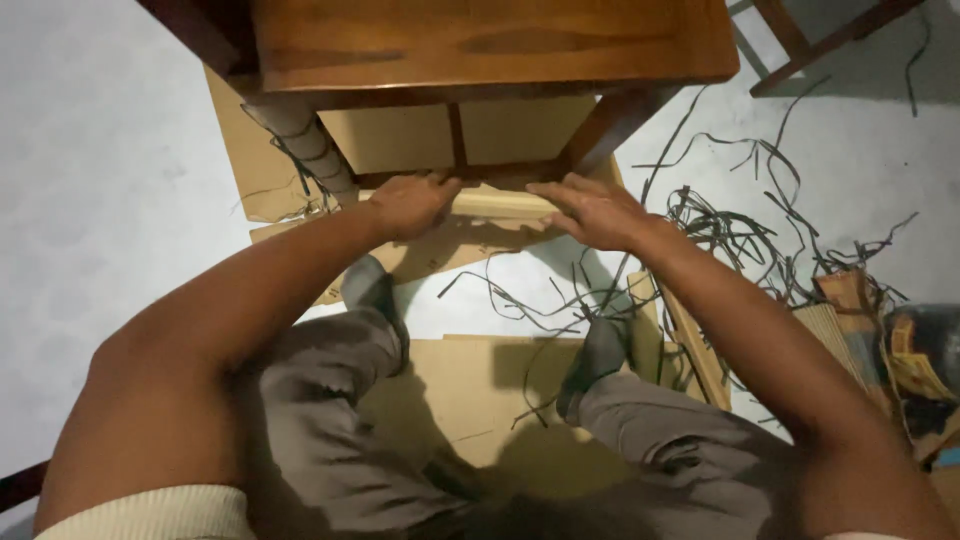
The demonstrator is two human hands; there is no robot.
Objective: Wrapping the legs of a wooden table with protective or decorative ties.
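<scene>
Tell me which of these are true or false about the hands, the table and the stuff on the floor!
1. Both hands, left hand and right hand, rest on a pale wooden bar low on the table. True.
2. The right hand holds a hammer. False: it lies flat on the bar, holding no tool.
3. Dark thin strips lie tangled on the floor at the person's right. True.
4. The table leg on the left is bare. False: it is wrapped round with a band.
5. Cardboard sheets lie under the person's legs. True.

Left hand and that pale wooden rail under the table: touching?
Touching. The head view shows the left hand lying flat on the pale wooden rail, fingers over its top edge, no gap.
</scene>
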